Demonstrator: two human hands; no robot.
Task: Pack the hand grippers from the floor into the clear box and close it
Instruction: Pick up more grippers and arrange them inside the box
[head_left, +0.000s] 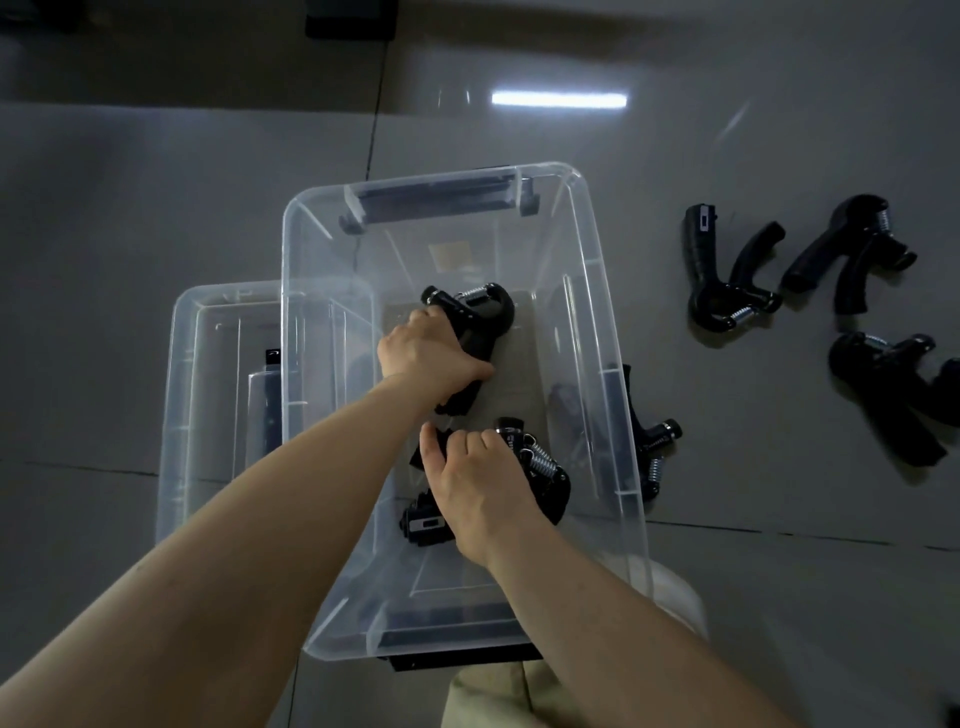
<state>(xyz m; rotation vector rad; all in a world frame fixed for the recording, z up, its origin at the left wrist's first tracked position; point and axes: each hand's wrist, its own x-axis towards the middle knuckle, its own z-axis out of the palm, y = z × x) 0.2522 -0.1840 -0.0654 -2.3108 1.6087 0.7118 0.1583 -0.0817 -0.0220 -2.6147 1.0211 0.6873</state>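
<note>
The clear box stands open on the floor in front of me. Inside it, my left hand grips a black hand gripper with a steel spring, near the box's middle. My right hand holds a second black hand gripper closer to the near end of the box. Three more hand grippers lie on the floor at the right: one, one and one. Another hand gripper lies on the floor against the box's right wall.
The clear lid lies on the floor to the left of the box, partly behind it. Grey glossy floor tiles surround everything. My knee in beige cloth shows at the bottom edge.
</note>
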